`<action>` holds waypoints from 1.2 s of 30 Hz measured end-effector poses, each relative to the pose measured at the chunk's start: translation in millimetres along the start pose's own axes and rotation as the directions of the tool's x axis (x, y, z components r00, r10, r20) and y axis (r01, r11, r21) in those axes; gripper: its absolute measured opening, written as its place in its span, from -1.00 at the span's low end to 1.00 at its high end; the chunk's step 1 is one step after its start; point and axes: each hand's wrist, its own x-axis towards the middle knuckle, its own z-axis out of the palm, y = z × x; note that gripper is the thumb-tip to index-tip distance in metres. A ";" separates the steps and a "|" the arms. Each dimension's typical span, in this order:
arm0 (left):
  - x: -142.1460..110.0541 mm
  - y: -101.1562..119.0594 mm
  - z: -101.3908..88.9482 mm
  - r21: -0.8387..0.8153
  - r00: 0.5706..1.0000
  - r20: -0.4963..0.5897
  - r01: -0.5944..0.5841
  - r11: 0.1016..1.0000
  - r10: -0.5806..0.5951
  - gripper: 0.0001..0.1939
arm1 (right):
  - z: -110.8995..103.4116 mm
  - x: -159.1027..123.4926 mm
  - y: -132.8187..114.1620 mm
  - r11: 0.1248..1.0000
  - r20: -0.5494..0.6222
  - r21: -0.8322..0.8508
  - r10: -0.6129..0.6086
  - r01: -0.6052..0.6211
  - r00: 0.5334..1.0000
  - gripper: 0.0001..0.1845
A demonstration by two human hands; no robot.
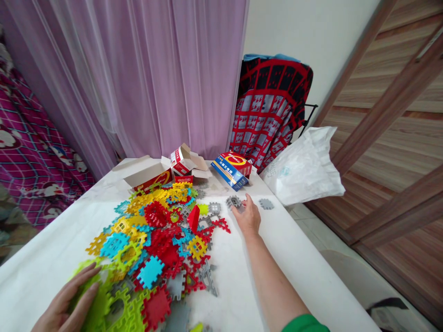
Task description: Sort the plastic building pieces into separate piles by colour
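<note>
A heap of coloured plastic interlocking tiles [159, 235] in red, yellow, blue, green and grey covers the middle of the white table [44, 258]. My right hand [247, 216] reaches far across the table, its fingertips pinched on a grey tile [234, 202]. Another grey tile [266, 204] lies just to the right of that hand. My left hand [67, 302] lies flat with fingers stretched out on lime-green tiles [100, 309] at the near left edge of the heap.
Opened red and white cardboard boxes [155, 170] and a blue and red box [231, 169] stand at the table's far edge. A white plastic bag [304, 168] hangs over the far right corner. A chair with a red patterned blanket [272, 108] stands behind.
</note>
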 end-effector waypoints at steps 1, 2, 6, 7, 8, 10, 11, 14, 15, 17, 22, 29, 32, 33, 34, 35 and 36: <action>-0.2 -0.1 0.2 -0.005 1.000 -0.005 -0.001 1.000 0.000 -0.58 | -0.1 0.1 -0.1 1.000 -0.002 -0.004 -0.001 0.001 1.000 -0.25; -0.3 0.0 0.5 -0.009 1.000 -0.011 -0.002 1.000 0.002 -0.58 | -0.2 0.1 -0.3 1.000 -0.006 -0.008 -0.002 0.002 1.000 -0.25; -0.7 1.0 1.1 -0.014 1.000 -0.026 -0.001 1.000 0.001 -0.59 | -0.8 0.0 -0.9 1.000 0.000 -0.014 -0.009 0.009 1.000 -0.27; -0.7 1.3 1.1 -0.014 1.000 -0.024 0.000 1.000 0.000 -0.58 | -0.8 0.0 -0.9 1.000 0.005 -0.012 -0.010 0.010 1.000 -0.27; -0.6 1.4 1.1 -0.014 1.000 -0.021 0.000 1.000 0.000 -0.57 | -0.8 0.0 -0.9 1.000 0.009 -0.010 -0.010 0.010 1.000 -0.27; -0.2 1.0 0.9 -0.016 1.000 -0.021 -0.003 1.000 0.003 -0.57 | -0.6 0.1 -0.8 1.000 0.014 -0.008 -0.009 0.010 1.000 -0.26; 0.2 0.4 0.8 -0.019 1.000 -0.023 -0.006 1.000 0.006 -0.58 | -0.4 0.3 -0.7 1.000 0.016 -0.008 -0.010 0.010 1.000 -0.26; 1.3 -2.1 0.0 -0.031 1.000 -0.015 -0.015 0.999 0.015 -0.56 | 0.1 0.8 -0.5 1.000 0.022 -0.014 -0.011 0.011 1.000 -0.28; 1.5 -2.7 -0.4 -0.031 1.000 -0.006 -0.019 0.999 0.018 -0.53 | 0.1 1.0 -0.5 1.000 0.025 -0.015 -0.013 0.013 1.000 -0.28; 1.6 -2.8 -1.0 -0.023 1.000 0.003 -0.023 0.999 0.023 -0.49 | -0.3 1.0 -0.9 1.000 0.027 -0.019 -0.011 0.012 1.000 -0.28; 0.7 0.6 -0.9 -0.014 1.000 -0.022 -0.010 1.000 0.010 -0.48 | -3.9 -2.1 -4.1 0.998 0.030 -0.053 0.021 -0.020 0.999 -0.25; 3.5 -4.6 2.2 -0.032 0.998 -0.049 -0.041 0.999 0.039 -0.51 | -8.5 -5.3 -11.8 0.981 0.074 -0.188 0.055 -0.040 0.996 -0.23; 4.1 -9.0 2.0 -0.013 0.998 -0.025 -0.060 0.998 0.060 -0.51 | -8.5 -4.3 -13.4 0.976 0.088 -0.214 0.054 -0.034 0.995 -0.23; 4.1 -10.0 1.6 -0.004 0.998 -0.012 -0.063 0.998 0.063 -0.50 | -8.4 -3.9 -13.6 0.975 0.092 -0.220 0.054 -0.033 0.994 -0.24; 4.0 -10.6 1.2 0.003 0.998 -0.001 -0.065 0.998 0.065 -0.50 | -8.1 -3.6 -13.7 0.974 0.097 -0.226 0.054 -0.030 0.994 -0.24; 3.8 -10.8 0.9 0.006 0.998 0.001 -0.063 0.998 0.063 -0.50 | -7.9 -3.4 -13.7 0.973 0.104 -0.231 0.053 -0.027 0.993 -0.24; 3.5 -10.4 0.7 0.006 0.998 0.001 -0.060 0.998 0.060 -0.51 | -7.6 -3.3 -13.7 0.972 0.111 -0.235 0.052 -0.025 0.992 -0.24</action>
